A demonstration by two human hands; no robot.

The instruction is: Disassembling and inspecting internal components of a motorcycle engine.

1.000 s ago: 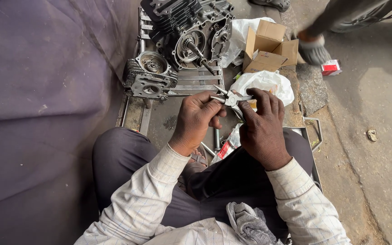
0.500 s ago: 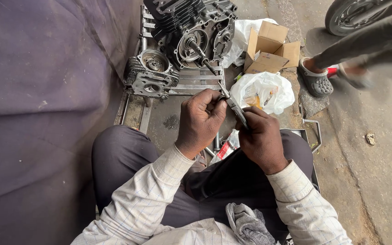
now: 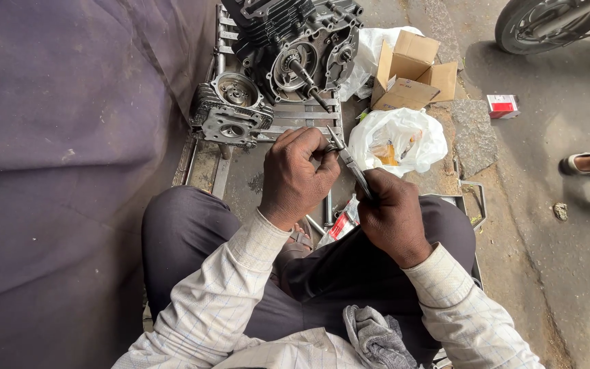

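Metal pliers (image 3: 351,167) sit gripped in the right hand (image 3: 392,217), fingers curled tight round the handles, at centre frame. Left hand (image 3: 300,179) is closed, fingertips pinching a small part at the plier tips; the part itself cannot be made out. Just above stand the engine block (image 3: 295,48) and cylinder head (image 3: 232,109). Right of these lie a white plastic bag (image 3: 397,140) and cardboard box (image 3: 411,72).

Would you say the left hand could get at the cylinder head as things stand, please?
Probably yes. The left hand sits just below the cylinder head with nothing between them, though its fingers now pinch the tip of the pliers held by the right hand.
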